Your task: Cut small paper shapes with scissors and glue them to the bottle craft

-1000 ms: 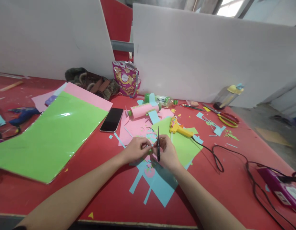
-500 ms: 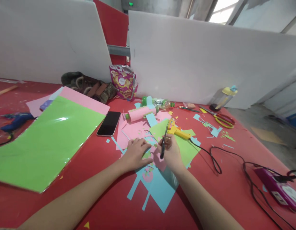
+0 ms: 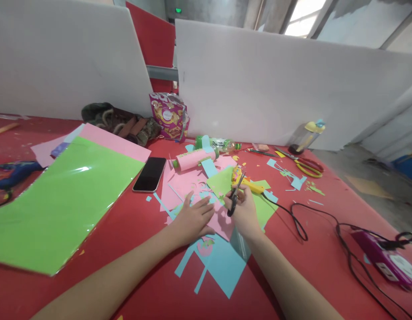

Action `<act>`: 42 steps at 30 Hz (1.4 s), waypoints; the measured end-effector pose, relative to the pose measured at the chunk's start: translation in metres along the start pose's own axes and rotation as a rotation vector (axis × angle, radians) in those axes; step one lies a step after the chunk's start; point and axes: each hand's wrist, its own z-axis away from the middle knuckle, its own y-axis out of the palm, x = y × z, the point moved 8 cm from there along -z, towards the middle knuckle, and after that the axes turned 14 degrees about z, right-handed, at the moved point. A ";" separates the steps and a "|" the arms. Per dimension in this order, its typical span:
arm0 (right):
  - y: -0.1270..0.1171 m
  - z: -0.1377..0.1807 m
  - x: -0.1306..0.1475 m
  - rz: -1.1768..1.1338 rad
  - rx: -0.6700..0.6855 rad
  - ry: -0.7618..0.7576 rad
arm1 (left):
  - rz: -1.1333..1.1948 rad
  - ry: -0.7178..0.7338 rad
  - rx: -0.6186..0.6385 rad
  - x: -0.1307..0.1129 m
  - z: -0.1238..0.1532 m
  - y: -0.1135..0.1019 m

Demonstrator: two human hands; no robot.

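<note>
My left hand [image 3: 195, 219] lies with its fingers spread on a pile of cut paper, holding nothing. Under its fingertips is a sheet of pink paper [image 3: 223, 220], and a blue sheet [image 3: 226, 266] with cut strips lies below. In my right hand [image 3: 246, 210] are black scissors [image 3: 236, 194], raised over the pile with the blades pointing away from me. Just beyond them a yellow glue gun [image 3: 254, 186] rests on green paper [image 3: 266, 212]. A pink paper-wrapped tube [image 3: 195, 160] lies behind the scraps.
A phone [image 3: 150, 174] and large green sheet [image 3: 72, 191] lie left. Behind are a snack bag [image 3: 170, 116] and green-labelled bottle [image 3: 219, 144]. On the right are yellow-and-red scissors [image 3: 309, 167], a clear bottle [image 3: 306, 138], cables and a purple power strip [image 3: 386, 260].
My left hand's fingers have spread wider and more pink paper shows beside them. The scissors in my right hand have moved slightly right and tilted to the right.
</note>
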 end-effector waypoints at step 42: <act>0.006 0.007 0.012 0.142 0.081 -0.086 | 0.515 -0.217 -0.421 0.020 0.007 -0.039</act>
